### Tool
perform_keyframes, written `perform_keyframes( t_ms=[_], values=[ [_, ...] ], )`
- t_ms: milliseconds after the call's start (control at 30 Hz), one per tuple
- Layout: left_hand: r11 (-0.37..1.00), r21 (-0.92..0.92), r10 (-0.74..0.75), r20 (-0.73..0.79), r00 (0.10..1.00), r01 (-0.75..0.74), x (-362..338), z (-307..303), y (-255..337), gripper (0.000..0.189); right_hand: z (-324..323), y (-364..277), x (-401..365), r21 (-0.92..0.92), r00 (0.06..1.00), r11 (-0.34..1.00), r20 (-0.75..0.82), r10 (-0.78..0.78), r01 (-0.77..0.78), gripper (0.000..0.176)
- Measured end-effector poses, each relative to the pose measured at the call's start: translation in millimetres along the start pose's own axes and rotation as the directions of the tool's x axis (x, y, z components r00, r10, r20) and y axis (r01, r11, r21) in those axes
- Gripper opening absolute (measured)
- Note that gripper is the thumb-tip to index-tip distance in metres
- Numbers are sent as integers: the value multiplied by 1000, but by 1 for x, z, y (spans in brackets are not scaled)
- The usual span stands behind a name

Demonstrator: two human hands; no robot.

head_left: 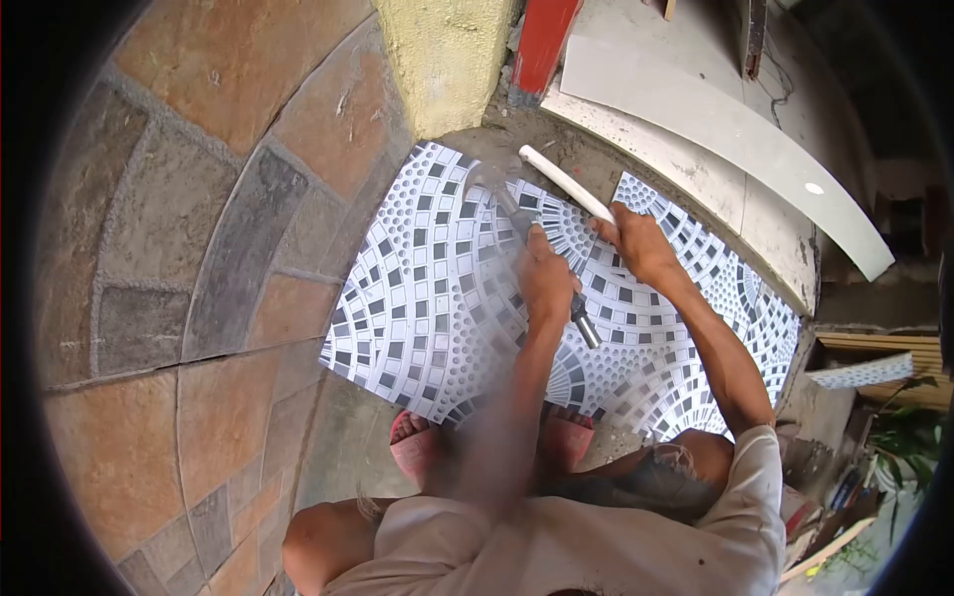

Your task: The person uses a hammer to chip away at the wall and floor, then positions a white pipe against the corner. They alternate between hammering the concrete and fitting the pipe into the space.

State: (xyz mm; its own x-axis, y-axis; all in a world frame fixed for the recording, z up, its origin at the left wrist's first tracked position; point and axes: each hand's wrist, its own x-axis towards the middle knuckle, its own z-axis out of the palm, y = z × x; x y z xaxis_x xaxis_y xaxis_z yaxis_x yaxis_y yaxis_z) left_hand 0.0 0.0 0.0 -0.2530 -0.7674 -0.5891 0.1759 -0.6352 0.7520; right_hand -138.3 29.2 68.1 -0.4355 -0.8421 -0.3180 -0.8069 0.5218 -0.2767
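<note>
My left hand [547, 281] is closed around the dark grip of a hammer [582, 324]. The hammer's head, blurred by motion, is over the upper left part of the patterned tiles [417, 298]. In my right hand [641, 245] is one end of a white pipe [566, 182], which slants up and left over the tiles' far edge. The tiles carry a grey and white mosaic print and lie on the ground in front of my feet.
Stone-look brown and grey tiles [129, 417] cover the left side. A yellow post [442, 70] and a red post [544, 45] stand at the back. A curved pale strip [735, 129] lies on the raised ledge. Pink sandals [415, 452] are at the near edge.
</note>
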Motion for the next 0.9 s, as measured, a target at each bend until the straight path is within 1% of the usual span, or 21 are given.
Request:
perform_keyframes(
  t_ms=[67, 100, 167, 200, 300, 333, 367, 433, 467, 567, 600, 733, 833, 867, 900],
  values=[
    [986, -120, 104, -114, 988, -118, 1, 9, -12, 47, -4, 8, 2, 6, 999, 1000, -44, -19, 20, 48],
    [994, 19, 113, -158, 981, -111, -11, -28, 4, 48, 23, -15, -6, 134, 1000, 991, 7, -25, 24, 48],
    [994, 59, 95, -129, 987, -88, -20, -15, 24, 50, 15, -12, -5, 147, 1000, 989, 12, -14, 12, 49],
    [934, 296, 207, 12, 978, -201, -14, -18, 30, 51, 17, -9, -4, 128, 999, 992, 32, -10, 5, 49],
    [989, 137, 63, 0, 998, -62, -15, -19, 36, 48, 17, -2, -9, 78, 992, 992, -88, -89, 96, 45],
    [995, 60, 85, -23, 996, -83, -19, -19, 34, 45, 17, -3, -11, 79, 991, 989, -67, -119, 124, 46],
    [993, 40, 116, -23, 993, -115, -23, -22, 33, 43, 16, -5, -14, 108, 979, 974, -65, -192, 198, 46],
    [986, 6, 169, -34, 985, -169, -36, -31, 39, 41, 20, -6, -6, 118, 982, 975, -33, -188, 191, 46],
    [969, 11, 245, -46, 968, -245, -36, -36, 40, 37, 20, -6, -5, 127, 987, 979, -14, -160, 160, 47],
    [971, -57, 227, -90, 970, -232, -35, -52, 50, 37, 12, -6, -1, 141, 995, 985, 0, -96, 95, 48],
    [966, -46, 244, -149, 958, -253, -37, -52, 56, 42, 12, -3, -2, 144, 996, 986, -6, -86, 86, 48],
    [914, -84, 369, -234, 900, -397, -31, -58, 49, 47, 11, 0, -2, 148, 995, 984, -6, -97, 96, 50],
    [933, -183, 270, -212, 939, -310, -27, -48, 36, 28, 7, -8, -4, 133, 996, 989, 67, -67, 57, 48],
    [924, 71, 383, -157, 910, -377, -8, -49, 12, 22, 6, -11, -5, 119, 997, 992, 62, -56, 48, 48],
    [845, 316, 476, -75, 876, -431, 22, -53, -25, 16, 6, -14, -7, 105, 997, 994, 58, -44, 38, 47]
  ],
)
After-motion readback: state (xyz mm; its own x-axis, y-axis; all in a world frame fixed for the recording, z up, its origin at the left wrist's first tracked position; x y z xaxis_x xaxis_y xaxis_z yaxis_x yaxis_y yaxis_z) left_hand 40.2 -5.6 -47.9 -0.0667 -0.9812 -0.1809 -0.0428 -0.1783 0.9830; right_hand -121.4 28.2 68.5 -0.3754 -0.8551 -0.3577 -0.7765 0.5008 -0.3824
